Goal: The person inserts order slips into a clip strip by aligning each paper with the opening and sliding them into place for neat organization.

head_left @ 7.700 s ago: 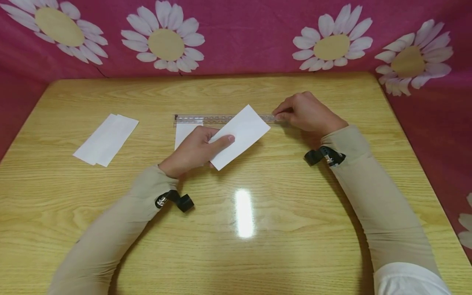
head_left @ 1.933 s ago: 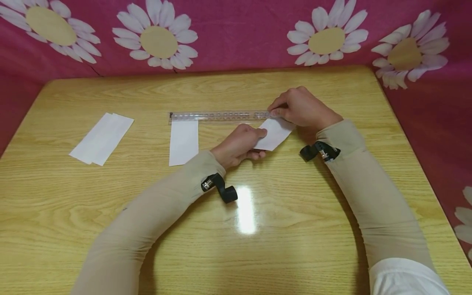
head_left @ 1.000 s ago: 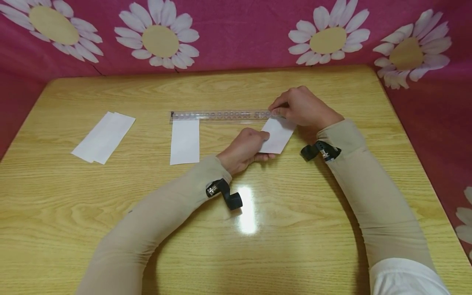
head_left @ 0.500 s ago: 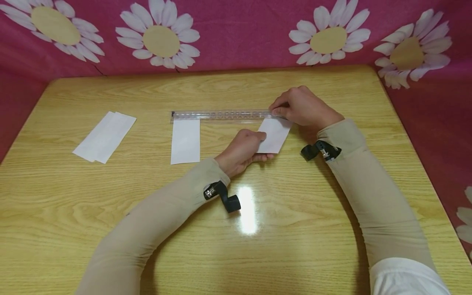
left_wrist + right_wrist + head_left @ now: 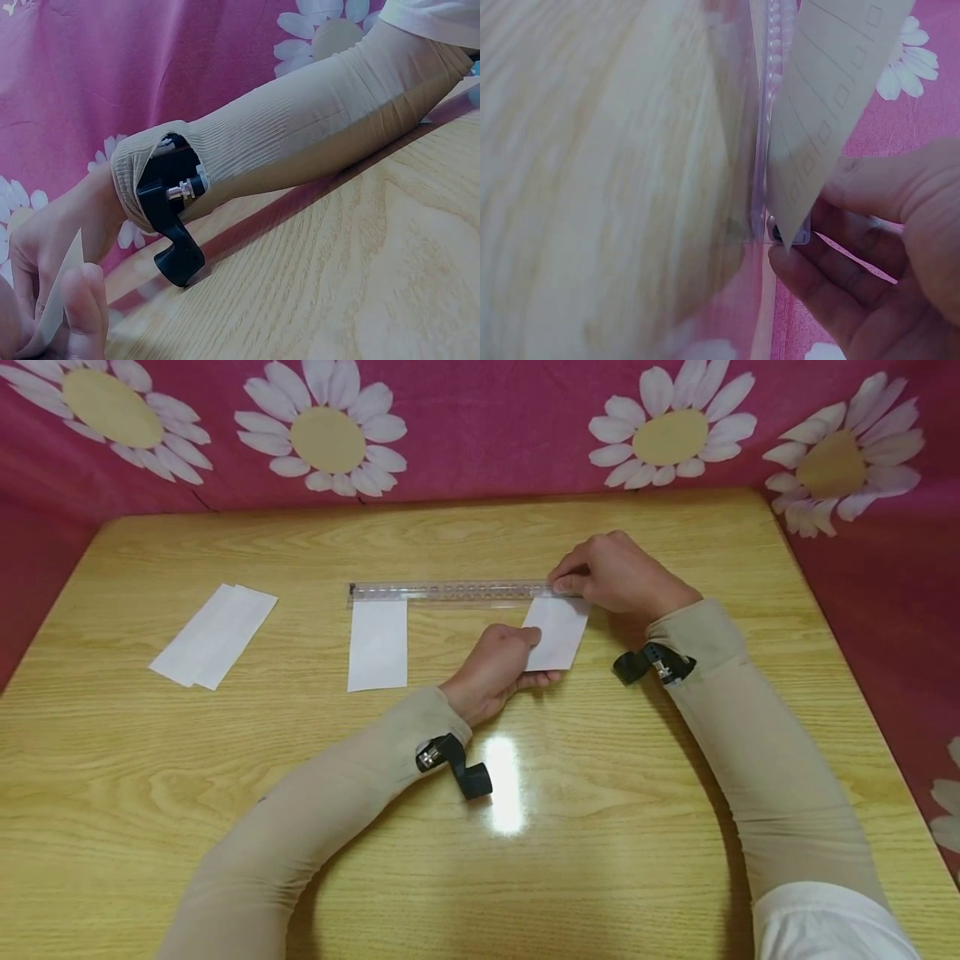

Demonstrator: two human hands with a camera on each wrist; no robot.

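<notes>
My left hand (image 5: 491, 670) pinches a white paper slip (image 5: 561, 633), thumb on its face and fingers beneath. The slip's far edge meets a long clear plastic strip (image 5: 468, 593) near its right end. That end is pinched by my right hand (image 5: 618, 572). The strip looks ruler-like, with a row of clear bead-like shapes along it. A second white slip (image 5: 378, 646) lies squarely against its left part. In the right wrist view, the held slip (image 5: 836, 82) shows printed lines and small boxes on its underside, with right fingers (image 5: 817, 289) at the strip's end.
Two overlapping white slips (image 5: 213, 637) lie on the left of the wooden table (image 5: 600, 802). A pink cloth with white daisies (image 5: 487, 427) hangs behind the table's far edge. Black wrist mounts (image 5: 474, 781) stick out beside both wrists.
Earlier the slip was raised and slanted left of the strip's right end; my left hand has brought it right and against the strip. Lately it has turned straighter. My right hand keeps its pinch.
</notes>
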